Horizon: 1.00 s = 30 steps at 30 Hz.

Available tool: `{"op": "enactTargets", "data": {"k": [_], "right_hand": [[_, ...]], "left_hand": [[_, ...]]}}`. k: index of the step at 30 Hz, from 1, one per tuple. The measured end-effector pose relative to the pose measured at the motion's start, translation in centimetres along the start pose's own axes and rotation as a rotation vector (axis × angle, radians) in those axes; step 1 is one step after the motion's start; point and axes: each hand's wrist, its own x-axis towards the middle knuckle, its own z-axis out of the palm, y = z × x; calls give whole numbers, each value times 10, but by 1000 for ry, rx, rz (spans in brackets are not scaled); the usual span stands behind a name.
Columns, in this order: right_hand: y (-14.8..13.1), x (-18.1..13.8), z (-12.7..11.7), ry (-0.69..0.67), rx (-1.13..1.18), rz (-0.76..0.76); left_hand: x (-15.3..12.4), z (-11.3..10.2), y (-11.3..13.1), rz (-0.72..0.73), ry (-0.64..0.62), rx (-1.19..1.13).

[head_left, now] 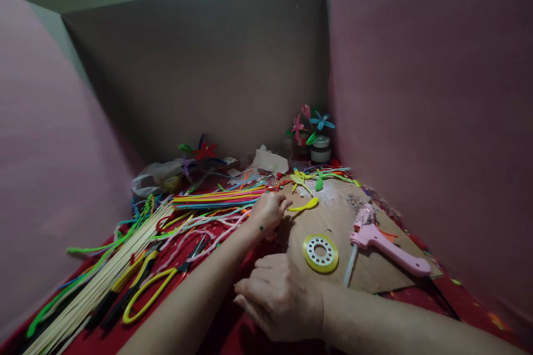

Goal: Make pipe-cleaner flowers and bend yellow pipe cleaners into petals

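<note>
My left hand (270, 214) reaches over the edge of a cardboard sheet (291, 244), its fingertips pinched at the stem end of a yellow pipe cleaner petal (306, 205). Closer to me is my right hand (281, 295), its fingers curled together; whatever they may hold is hidden. To the right of both hands, a roll of yellow tape (320, 253) lies flat on the cardboard. Beyond it rests a pink glue gun (385, 244) with a clear glue stick poking out. More yellow pipe cleaner petals (302, 180) and a green leaf (319, 183) lie farther back.
On the left are a bundle of thin sticks (112, 272), yellow-handled scissors (152, 294), pliers (125, 283) and many coloured pipe cleaners (216, 199) on red cloth. Pipe cleaner flowers (320, 120) stand by a white pot (321, 150) at the back. Pink walls (437, 94) flank the space.
</note>
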Motion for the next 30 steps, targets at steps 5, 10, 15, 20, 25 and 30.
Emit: {"op": "enactTargets", "data": {"k": [5, 10, 15, 20, 25, 30], "right_hand": [[-4, 1, -3, -45, 25, 5], [-2, 2, -6, -91, 30, 3], [-2, 7, -11, -115, -1, 135], [32, 33, -28, -266, -133, 522], [103, 67, -25, -417, -372, 717], [131, 81, 6, -532, -485, 683]], "left_hand": [[12, -48, -41, -43, 169, 294], [16, -77, -86, -107, 187, 417], [10, -71, -112, -116, 97, 415], [7, -59, -126, -127, 135, 392], [4, -53, -127, -116, 186, 416], [-1, -50, -125, -101, 198, 459]]}}
